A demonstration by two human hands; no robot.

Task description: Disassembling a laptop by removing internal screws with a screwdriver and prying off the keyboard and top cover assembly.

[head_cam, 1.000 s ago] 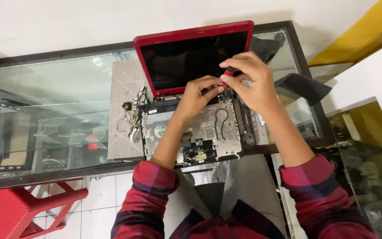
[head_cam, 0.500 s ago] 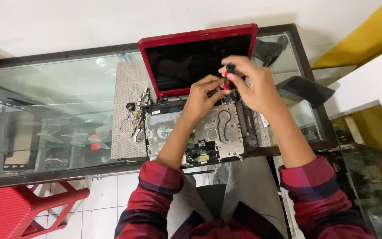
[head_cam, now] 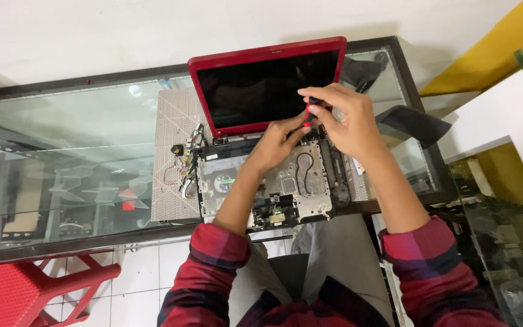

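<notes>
Two hands are yours here, and both meet at the hinge edge of one red laptop point(head_cam: 255, 72), which I'll use as the landmark. Far to the left of the laptop and below the counter stands one red plastic stool point(head_cam: 25, 290) on white floor tiles. Nearer, just left of the laptop's opened base, lies a small cluster of loose parts point(head_cam: 184, 158) with thin wires, too small to count, on one grey woven mat point(head_cam: 174, 157) that runs under the laptop. The laptop's dark screen stands upright; its base point(head_cam: 292, 188) has the top cover off, so you see the bare metal frame and circuit board inside.

Your left hand point(head_cam: 279, 145) rests on the rear of that base, fingers curled together against the frame just under the screen. Your right hand point(head_cam: 343, 118) is closed round one red-handled screwdriver point(head_cam: 307, 112), held upright with its tip down at the hinge line, just beside your left fingertips. Right of the laptop sits one dark flat object point(head_cam: 416, 124), which I cannot identify.

Everything rests on a glass-topped display counter point(head_cam: 62, 121) with a dark frame; shelves inside it hold items too blurred to tell. Behind the laptop runs a white wall, and at the far right a yellow panel point(head_cam: 491, 54).
</notes>
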